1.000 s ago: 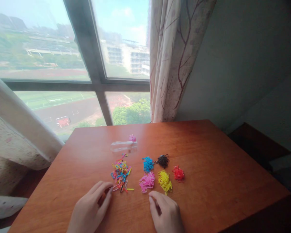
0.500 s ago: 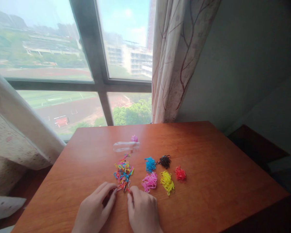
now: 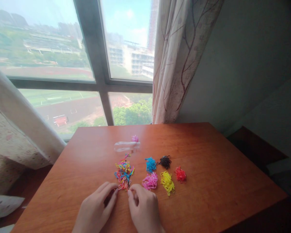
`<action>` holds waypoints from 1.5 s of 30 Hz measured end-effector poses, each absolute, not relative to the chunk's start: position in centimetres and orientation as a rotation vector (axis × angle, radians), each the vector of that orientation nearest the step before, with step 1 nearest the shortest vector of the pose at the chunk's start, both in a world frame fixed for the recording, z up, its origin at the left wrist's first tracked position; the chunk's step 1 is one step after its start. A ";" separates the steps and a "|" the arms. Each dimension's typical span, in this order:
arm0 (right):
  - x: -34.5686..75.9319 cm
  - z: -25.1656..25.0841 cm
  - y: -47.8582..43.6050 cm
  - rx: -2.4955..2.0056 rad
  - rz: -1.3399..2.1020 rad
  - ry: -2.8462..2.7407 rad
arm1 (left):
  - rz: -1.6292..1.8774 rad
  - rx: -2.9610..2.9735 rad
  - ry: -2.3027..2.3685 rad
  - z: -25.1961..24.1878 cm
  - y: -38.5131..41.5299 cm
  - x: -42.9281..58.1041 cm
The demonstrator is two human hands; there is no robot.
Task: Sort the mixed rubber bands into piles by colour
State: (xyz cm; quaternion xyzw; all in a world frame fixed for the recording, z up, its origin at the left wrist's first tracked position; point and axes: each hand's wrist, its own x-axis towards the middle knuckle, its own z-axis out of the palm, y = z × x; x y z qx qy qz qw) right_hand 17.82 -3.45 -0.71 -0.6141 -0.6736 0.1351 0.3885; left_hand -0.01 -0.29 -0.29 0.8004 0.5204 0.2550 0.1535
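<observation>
A mixed pile of small coloured wire-like loops [image 3: 124,171], shaped like bulb safety pins, lies on the wooden table. At its near left edge my left hand [image 3: 98,204] rests with thumb and forefinger tips drawn together; whatever is between them is too small to name. My right hand [image 3: 145,205] pinches at the near right edge of the pile, close to a dark loop. What it holds, if anything, I cannot make out. To the right lie sorted heaps: blue loops [image 3: 150,165], black loops [image 3: 165,161], pink loops [image 3: 150,181], yellow loops [image 3: 167,183] and red loops [image 3: 180,174].
Behind the mixed pile lies a clear plastic container [image 3: 126,146] with a pink piece [image 3: 135,138] at its right end. The wooden table [image 3: 215,174] reaches a window [image 3: 126,106] with curtains [image 3: 174,61]. The table's right edge slants toward me.
My right thumb and forefinger have shifted slightly at the pile's near edge; the orange piece by them no longer shows there. Loops at that edge have moved a little. My left hand stays nearly still.
</observation>
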 end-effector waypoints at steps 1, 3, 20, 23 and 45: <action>17.8 -0.7 -3.5 -1.561 0.357 -1.712 | 0.728 2.296 1.492 -0.3 -0.3 0.0; 17.8 -0.5 -3.5 -1.549 0.380 -1.708 | 0.724 2.299 1.490 -0.3 -0.3 0.0; 35.4 -1.7 -5.6 -1.926 -0.087 -1.358 | 0.723 2.388 1.495 -0.3 -0.2 -0.1; 36.6 -2.5 -5.7 -1.982 -0.069 -1.339 | 0.721 2.396 1.494 -0.3 -0.1 -0.2; 27.2 0.0 -5.4 -1.642 0.130 -1.546 | 0.692 2.362 1.503 0.0 -0.1 0.0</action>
